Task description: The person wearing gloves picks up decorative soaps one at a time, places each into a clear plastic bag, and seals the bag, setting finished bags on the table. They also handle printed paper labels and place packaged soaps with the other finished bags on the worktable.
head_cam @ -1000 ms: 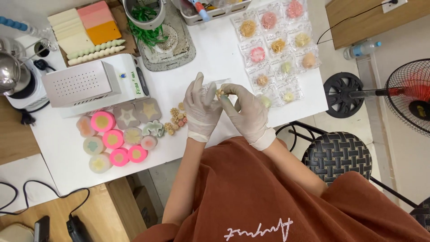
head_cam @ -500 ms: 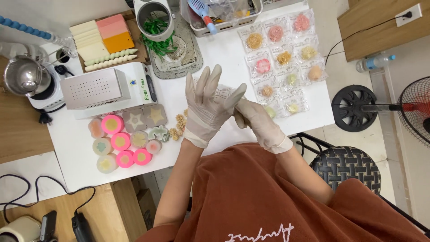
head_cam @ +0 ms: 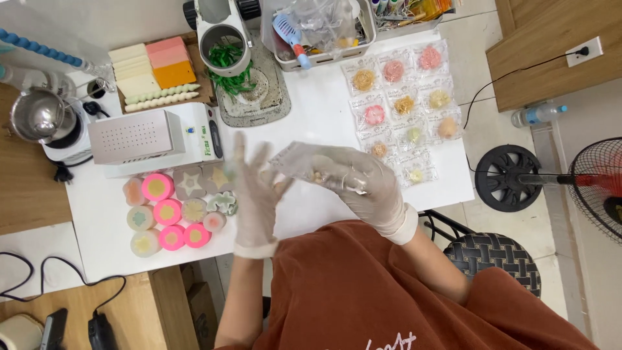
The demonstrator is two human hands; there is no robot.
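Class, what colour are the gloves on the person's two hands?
Whitish, semi-translucent gloves on the left hand and right hand; the head view shows them.

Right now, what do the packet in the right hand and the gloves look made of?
The packet looks like thin clear plastic film: glossy, crinkled, and the small yellowish piece inside shows through. The gloves on the left hand and right hand look like thin latex or vinyl: milky white, semi-matte, clinging and wrinkling at the wrists. Which of the two I cannot tell.

Clear packets [head_cam: 402, 107] of coloured pieces lie in rows on the white table's [head_cam: 311, 116] far-right part.
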